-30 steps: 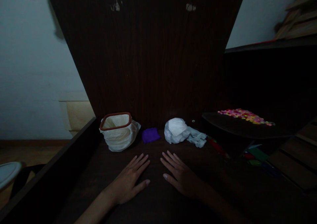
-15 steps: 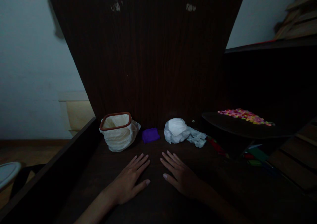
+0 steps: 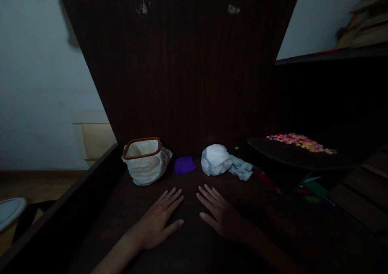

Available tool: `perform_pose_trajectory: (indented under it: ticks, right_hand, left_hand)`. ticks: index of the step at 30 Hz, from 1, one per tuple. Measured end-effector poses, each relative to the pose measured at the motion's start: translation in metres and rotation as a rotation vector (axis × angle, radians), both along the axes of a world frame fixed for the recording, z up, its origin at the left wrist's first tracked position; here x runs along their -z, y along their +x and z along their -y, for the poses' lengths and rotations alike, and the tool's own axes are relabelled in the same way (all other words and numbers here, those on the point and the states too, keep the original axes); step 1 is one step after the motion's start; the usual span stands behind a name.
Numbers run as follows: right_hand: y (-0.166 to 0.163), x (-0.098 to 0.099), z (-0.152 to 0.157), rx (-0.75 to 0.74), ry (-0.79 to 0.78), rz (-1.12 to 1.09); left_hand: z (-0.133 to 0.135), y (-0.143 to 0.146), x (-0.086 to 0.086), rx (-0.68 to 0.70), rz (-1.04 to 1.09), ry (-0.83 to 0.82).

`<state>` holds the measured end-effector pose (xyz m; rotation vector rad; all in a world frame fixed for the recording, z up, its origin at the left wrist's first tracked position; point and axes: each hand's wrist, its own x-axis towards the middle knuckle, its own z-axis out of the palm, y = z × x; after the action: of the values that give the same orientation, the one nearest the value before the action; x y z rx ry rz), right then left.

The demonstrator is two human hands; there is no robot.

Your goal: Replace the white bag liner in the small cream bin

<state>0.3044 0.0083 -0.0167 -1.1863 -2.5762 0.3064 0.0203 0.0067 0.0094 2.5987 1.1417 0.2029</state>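
Note:
My left hand (image 3: 157,219) and my right hand (image 3: 220,215) lie flat, palms down, side by side on a dark wooden desk (image 3: 188,245), fingers stretched out and holding nothing. Beyond the fingertips sits a small purple cloth (image 3: 184,165). To its left stands a small bin with a brown rim lined with a white plastic bag (image 3: 144,161). To its right lies a heap of crumpled white tissue or cloth (image 3: 222,163).
A tall dark wooden panel (image 3: 182,72) rises behind the desk. At the right a dark shelf (image 3: 291,154) carries a scatter of small coloured pieces (image 3: 298,141); red and green items (image 3: 303,191) lie below it. A raised dark edge (image 3: 66,201) bounds the left.

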Motion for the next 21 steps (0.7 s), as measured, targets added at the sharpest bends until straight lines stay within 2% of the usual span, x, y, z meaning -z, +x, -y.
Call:
perform_pose_trajectory:
  ticks: [13, 21]
  right_hand:
    - [0.0007, 0.0043, -0.0005, 0.0, 0.018, -0.021]
    - [0.0007, 0.0022, -0.0005, 0.0, 0.013, -0.002]
  left_hand:
    - [-0.0006, -0.0026, 0.0055, 0.039, 0.042, 0.099]
    - [-0.0008, -0.0025, 0.0053, 0.03, 0.035, 0.069]
